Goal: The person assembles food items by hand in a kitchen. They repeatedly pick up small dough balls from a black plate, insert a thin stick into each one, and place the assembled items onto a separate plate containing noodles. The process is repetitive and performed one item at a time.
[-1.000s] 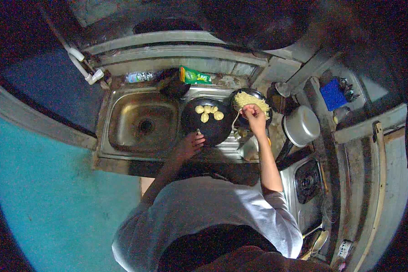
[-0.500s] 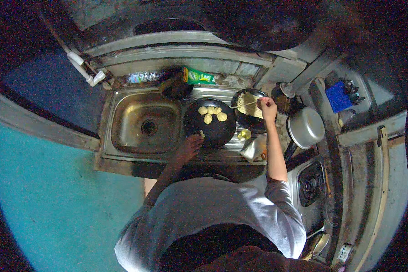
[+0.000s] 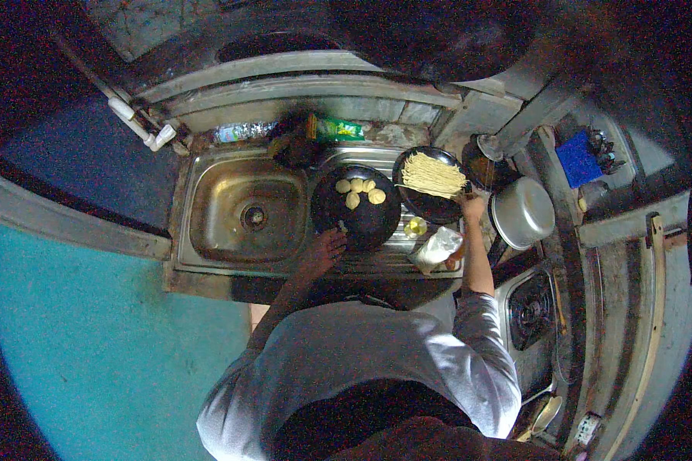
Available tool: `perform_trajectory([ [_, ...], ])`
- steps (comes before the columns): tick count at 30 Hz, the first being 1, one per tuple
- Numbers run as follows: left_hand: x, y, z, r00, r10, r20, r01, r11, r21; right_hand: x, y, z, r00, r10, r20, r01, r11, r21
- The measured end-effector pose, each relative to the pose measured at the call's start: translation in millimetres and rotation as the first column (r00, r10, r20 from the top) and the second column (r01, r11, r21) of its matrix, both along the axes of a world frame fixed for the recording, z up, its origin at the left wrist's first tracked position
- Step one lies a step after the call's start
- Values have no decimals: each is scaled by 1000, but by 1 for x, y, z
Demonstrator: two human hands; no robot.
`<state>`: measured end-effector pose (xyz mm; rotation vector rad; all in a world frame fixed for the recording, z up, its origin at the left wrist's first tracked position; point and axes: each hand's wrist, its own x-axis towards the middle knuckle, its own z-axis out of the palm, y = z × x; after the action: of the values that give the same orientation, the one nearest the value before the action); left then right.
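Note:
My left hand [image 3: 330,250] is at the near-left rim of a dark round pan [image 3: 367,229], its fingers bent together. A tiny pale bit shows at its fingertips, too small to name. Several pale dough balls [image 3: 356,185] sit in the far half of this pan. To the right, a second dark round pan [image 3: 430,207] holds many thin, pale dough strips [image 3: 432,172] laid side by side. My right hand [image 3: 471,206] is closed at the right end of the nearest strip, over the pan's right edge. Its fingertips are partly hidden.
The steel sink [image 3: 224,244] is left of the pans. Near the right pan are a small bowl of yellow liquid [image 3: 415,227] and a clear plastic bag [image 3: 440,244]. A metal pot [image 3: 524,213] stands right, with a gas stove [image 3: 529,307] nearer me. A green packet [image 3: 340,128] lies behind.
My right hand has come down and slightly right, toward me, laying the strip it held along the near side of the others. My left hand has barely moved.

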<state>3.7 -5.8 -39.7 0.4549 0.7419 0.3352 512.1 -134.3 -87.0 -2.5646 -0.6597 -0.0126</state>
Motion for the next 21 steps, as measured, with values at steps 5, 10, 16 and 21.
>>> perform_trajectory([
  [5,-14,-3,-27,994,70,81,-79,990,114,-43,18,29,991,114,67,-113,993,-26],
  [10,4,5,-15,997,-9,82,4,998,59,-7,-15,23,992,108,70,-101,991,-89],
  [16,-4,3,-16,999,51,-13,-48,981,187,-53,16,66,998,-42,36,49,979,-200],
  [21,-8,9,-19,998,-41,-47,43,998,46,-45,7,57,998,46,43,-32,957,-288],
])
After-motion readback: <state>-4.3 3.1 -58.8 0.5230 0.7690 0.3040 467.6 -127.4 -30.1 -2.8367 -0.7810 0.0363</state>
